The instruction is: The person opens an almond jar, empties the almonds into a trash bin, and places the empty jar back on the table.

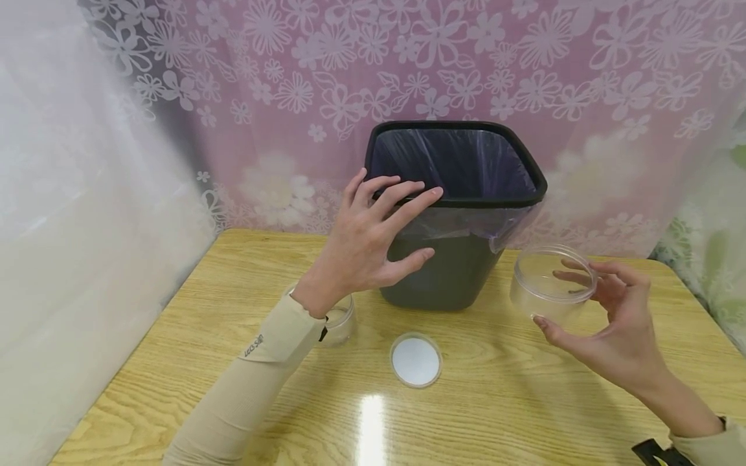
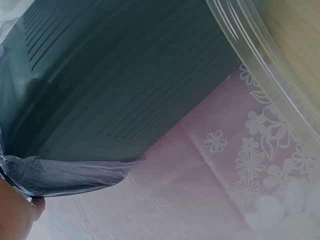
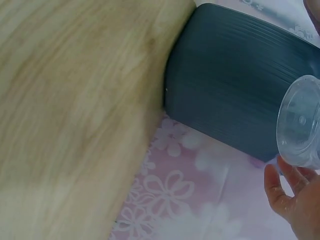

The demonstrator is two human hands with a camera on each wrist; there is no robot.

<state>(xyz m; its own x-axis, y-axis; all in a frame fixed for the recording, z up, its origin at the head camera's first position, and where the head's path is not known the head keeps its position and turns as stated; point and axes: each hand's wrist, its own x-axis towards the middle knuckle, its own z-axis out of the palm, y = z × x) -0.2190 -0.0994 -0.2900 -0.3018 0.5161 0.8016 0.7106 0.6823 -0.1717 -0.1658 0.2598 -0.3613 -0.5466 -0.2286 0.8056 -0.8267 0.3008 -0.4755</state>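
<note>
My right hand [image 1: 618, 323] holds a clear round plastic jar [image 1: 524, 294] above the right part of the table, thumb in front and fingers around its far side. The jar's mouth faces up, and no contents show in it. In the right wrist view the same jar [image 3: 297, 125] appears near the grey bin. My left hand [image 1: 364, 243] is spread at the front left rim of the bin [image 1: 440, 272], fingers fairly straight and fingertips over the black rim. A thin plastic liner [image 2: 75, 175] folds over the bin's edge, close to the fingers in the left wrist view.
On the wooden table [image 1: 484, 414], a round lid with a white face [image 1: 416, 360] lies in front of the bin. Another clear jar [image 1: 344, 323] stands partly hidden behind my left wrist. A pink flowered curtain [image 1: 291, 129] hangs behind, white sheeting [image 1: 87, 194] at the left.
</note>
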